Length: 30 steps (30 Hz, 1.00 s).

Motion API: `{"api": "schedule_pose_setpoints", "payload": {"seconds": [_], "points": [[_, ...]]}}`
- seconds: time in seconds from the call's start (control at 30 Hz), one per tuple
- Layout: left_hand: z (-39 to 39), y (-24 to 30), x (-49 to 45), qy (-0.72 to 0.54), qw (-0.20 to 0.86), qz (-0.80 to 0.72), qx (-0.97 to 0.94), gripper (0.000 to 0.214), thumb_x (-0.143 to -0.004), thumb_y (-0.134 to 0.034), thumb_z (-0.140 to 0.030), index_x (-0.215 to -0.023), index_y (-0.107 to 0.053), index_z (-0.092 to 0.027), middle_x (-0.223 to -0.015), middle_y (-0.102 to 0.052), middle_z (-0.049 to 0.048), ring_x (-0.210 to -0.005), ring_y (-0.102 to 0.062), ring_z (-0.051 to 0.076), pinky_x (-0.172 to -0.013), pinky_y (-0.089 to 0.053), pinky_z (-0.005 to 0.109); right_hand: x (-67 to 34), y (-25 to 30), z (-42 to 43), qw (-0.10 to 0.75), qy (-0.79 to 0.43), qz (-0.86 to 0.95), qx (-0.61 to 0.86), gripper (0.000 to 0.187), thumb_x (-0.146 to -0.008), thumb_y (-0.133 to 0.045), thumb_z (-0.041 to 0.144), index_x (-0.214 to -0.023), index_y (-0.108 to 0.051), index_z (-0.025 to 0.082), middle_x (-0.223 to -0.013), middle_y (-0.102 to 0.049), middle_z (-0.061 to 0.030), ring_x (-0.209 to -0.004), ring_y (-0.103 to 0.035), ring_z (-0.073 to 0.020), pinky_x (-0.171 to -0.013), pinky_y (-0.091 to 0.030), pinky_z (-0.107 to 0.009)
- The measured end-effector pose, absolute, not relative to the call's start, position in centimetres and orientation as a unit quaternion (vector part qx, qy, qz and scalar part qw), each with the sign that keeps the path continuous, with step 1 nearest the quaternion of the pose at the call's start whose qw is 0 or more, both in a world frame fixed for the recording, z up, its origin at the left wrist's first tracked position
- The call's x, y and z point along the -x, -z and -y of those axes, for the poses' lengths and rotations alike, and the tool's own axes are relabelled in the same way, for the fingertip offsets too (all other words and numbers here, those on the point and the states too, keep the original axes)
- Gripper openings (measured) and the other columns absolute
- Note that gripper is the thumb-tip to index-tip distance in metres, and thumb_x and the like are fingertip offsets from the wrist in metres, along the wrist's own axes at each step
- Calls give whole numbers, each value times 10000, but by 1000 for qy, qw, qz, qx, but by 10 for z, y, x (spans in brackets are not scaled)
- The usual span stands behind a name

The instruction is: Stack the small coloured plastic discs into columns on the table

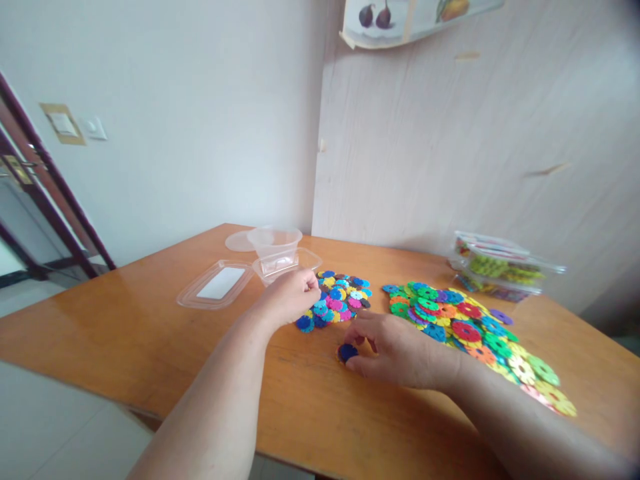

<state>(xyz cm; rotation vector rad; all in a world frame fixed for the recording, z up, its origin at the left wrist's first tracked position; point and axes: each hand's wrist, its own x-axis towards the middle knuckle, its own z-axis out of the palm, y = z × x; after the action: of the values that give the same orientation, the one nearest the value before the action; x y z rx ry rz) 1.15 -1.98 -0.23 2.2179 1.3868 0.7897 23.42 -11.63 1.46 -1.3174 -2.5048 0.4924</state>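
Left of centre, my left hand (295,292) is closed in a pinch at the left edge of a pile of small notched plastic discs (345,303) in blue, pink, yellow and brown. Whatever its fingers hold is hidden. My right hand (387,347) curls its thumb and fingers around a dark blue notched disc (347,353) low on the table, nearer to me than the pile. An orange-yellow edge shows beneath that disc. Just beyond my right hand spreads a second pile of larger notched discs (466,331) in green, red, yellow, orange, purple and blue.
A clear round tub (275,239) and a clear rectangular box (313,261) stand behind my left hand. Beside them lies a clear lid (187,293) with a white label. Filled clear boxes (505,267) are stacked at the back right of the wooden table (150,333).
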Motion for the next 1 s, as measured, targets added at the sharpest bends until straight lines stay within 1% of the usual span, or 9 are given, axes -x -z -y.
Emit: {"api": "schedule_pose_setpoints", "payload": {"seconds": [0.2,0.27,0.37,0.5,0.63,0.73,0.8,0.9,1.0], "points": [[19,4,-11,-288,224,-491,-792,128,-784,-530,-317,-790,-612,-218,-701,-634,-2,-647,-559,151,-527,-332,248,-239,-14,115,109,-191,858,464,379,-739,-745,366,-1091,-683,238,-1006,-680,-15,-814,-613,-167,-688,-443,-269],[19,3,-11,-289,228,-491,-789,129,-778,-535,-315,-793,-617,-216,-702,-631,-1,-645,-557,151,-527,-334,248,-239,-15,115,103,-189,860,463,354,-737,-736,332,-1075,-689,240,-998,-681,-15,-808,-611,-167,-691,-443,-270],[21,2,-11,-288,231,-495,-787,131,-777,-537,-316,-796,-618,-215,-698,-627,-1,-642,-554,152,-524,-329,248,-236,-16,116,99,-184,862,462,248,-756,-691,270,-1003,-704,248,-945,-684,-3,-796,-605,-161,-691,-437,-264],[22,0,-11,-282,229,-498,-787,134,-787,-532,-318,-801,-616,-213,-708,-629,4,-654,-558,156,-532,-329,249,-231,-17,116,100,-186,857,471,161,-772,-655,240,-925,-704,244,-875,-678,7,-770,-598,-155,-675,-429,-256],[21,1,-11,-280,227,-496,-790,137,-793,-532,-322,-801,-614,-213,-711,-632,5,-655,-554,157,-543,-335,253,-233,-14,115,105,-185,855,473,187,-774,-665,251,-956,-710,246,-869,-680,4,-755,-595,-153,-665,-422,-255],[19,2,-11,-286,218,-496,-791,143,-800,-528,-332,-785,-607,-214,-699,-627,1,-654,-551,156,-548,-333,256,-239,-12,112,129,-175,845,489,283,-786,-695,349,-1048,-691,240,-922,-686,-5,-756,-600,-151,-655,-421,-254],[19,2,-10,-292,210,-496,-790,148,-805,-527,-340,-777,-601,-215,-702,-625,0,-656,-552,154,-549,-328,257,-245,-11,107,149,-149,830,516,274,-821,-660,370,-1055,-683,231,-917,-685,-12,-753,-598,-152,-648,-412,-255],[17,3,-9,-303,205,-498,-787,151,-811,-535,-354,-786,-596,-218,-702,-623,-7,-649,-549,149,-544,-314,256,-255,-7,97,164,-76,800,572,159,-857,-571,278,-951,-679,210,-862,-672,-22,-751,-590,-156,-649,-388,-261],[16,5,-8,-315,205,-500,-780,163,-818,-540,-375,-788,-590,-222,-671,-606,-17,-623,-535,144,-531,-294,256,-263,-2,89,149,-30,767,623,158,-862,-536,251,-926,-670,197,-880,-671,-47,-777,-602,-171,-655,-375,-270]]}}
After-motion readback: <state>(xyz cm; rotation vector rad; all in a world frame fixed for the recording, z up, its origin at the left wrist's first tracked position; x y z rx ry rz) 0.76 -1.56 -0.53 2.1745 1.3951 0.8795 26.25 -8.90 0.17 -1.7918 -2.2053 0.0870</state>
